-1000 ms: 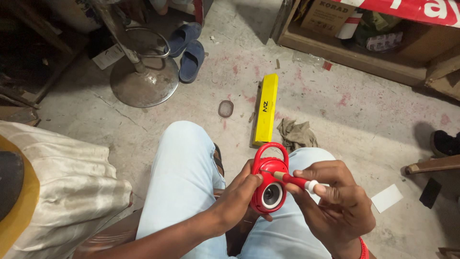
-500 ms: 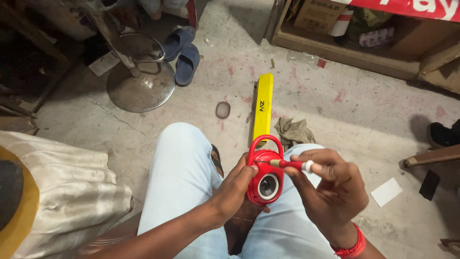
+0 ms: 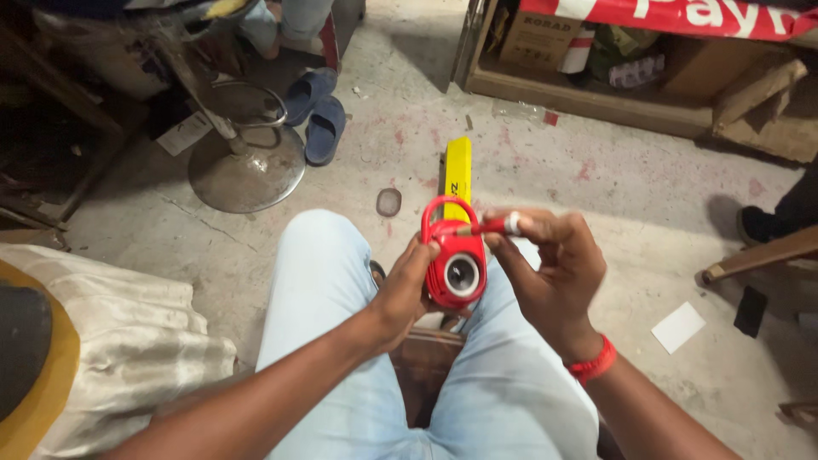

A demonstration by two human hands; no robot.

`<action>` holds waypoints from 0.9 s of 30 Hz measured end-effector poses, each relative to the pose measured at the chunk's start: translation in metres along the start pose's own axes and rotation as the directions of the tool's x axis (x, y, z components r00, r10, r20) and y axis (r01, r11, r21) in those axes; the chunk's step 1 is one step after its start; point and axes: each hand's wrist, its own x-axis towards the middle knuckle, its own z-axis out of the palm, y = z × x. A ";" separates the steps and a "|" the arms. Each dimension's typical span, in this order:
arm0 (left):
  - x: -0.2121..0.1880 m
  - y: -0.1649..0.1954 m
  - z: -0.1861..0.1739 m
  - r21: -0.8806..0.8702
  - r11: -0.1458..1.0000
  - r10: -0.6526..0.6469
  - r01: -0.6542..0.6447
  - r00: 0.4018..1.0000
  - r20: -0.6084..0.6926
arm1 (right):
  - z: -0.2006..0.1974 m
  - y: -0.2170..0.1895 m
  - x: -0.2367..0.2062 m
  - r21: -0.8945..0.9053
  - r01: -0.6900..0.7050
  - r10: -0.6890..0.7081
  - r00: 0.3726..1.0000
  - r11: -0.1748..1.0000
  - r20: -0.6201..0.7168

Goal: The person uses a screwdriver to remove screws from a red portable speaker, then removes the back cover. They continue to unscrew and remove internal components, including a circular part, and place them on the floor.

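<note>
We hold the small red device (image 3: 454,266), round-faced with a loop handle on top, at the centre of the frame, above our knees in pale jeans (image 3: 324,290). Our left hand (image 3: 407,290) cups its left side, fingers closed around the body. Our right hand (image 3: 554,260) pinches a red-handled screwdriver (image 3: 487,227) and sets its tip at the top of the device, under the loop. We judge the work mid-way: the casing looks closed, the tool engaged. A yellow tool (image 3: 457,173) lies on the concrete floor (image 3: 630,196) just beyond.

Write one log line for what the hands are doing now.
left hand: holds red torch | right hand: pinches small red tool at torch top | yellow box: floor
</note>
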 end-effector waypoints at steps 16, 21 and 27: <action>-0.016 -0.030 0.017 -0.047 0.999 0.030 -0.027 0.998 0.055 | -0.012 -0.017 -0.013 0.043 0.037 -0.039 0.998 0.998 0.047; -0.015 -0.027 0.018 -0.053 0.997 0.055 -0.050 0.994 0.090 | -0.014 -0.018 -0.012 0.137 -0.059 0.048 0.995 0.989 0.085; -0.017 -0.025 0.021 -0.027 0.997 0.078 -0.077 0.994 0.076 | -0.008 -0.017 -0.011 0.110 -0.087 0.086 0.996 0.990 0.016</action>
